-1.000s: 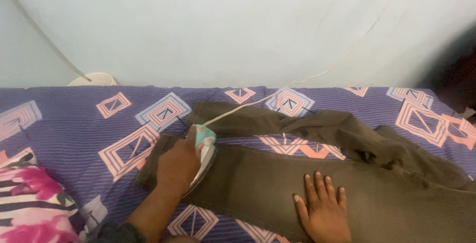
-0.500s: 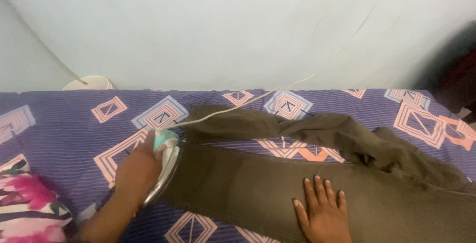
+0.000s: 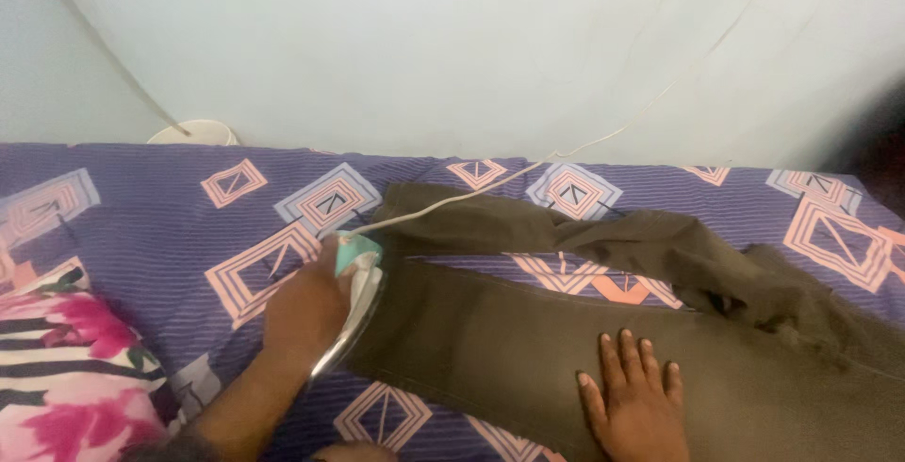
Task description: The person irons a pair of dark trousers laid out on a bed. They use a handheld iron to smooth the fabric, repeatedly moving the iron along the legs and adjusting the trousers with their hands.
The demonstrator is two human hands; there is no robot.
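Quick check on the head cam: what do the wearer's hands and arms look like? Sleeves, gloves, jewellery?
Both are bare. The left hand and its forearm show no glove, watch or sleeve up to the frame's bottom edge. The right hand has no glove or visible ring; its fingers have short, pale nails. The right wrist is cut off by the frame.

Bare bedsheet (image 3: 170, 226) left of iron (image 3: 356, 294) open; cord (image 3: 490, 184) crosses behind; pillow (image 3: 66, 368) blocks near-left corner.

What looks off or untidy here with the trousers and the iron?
The far trouser leg lies twisted and bunched, not flat like the near leg. The iron's cord trails across it. The iron, in the left hand, sits at the hem, partly over the sheet.
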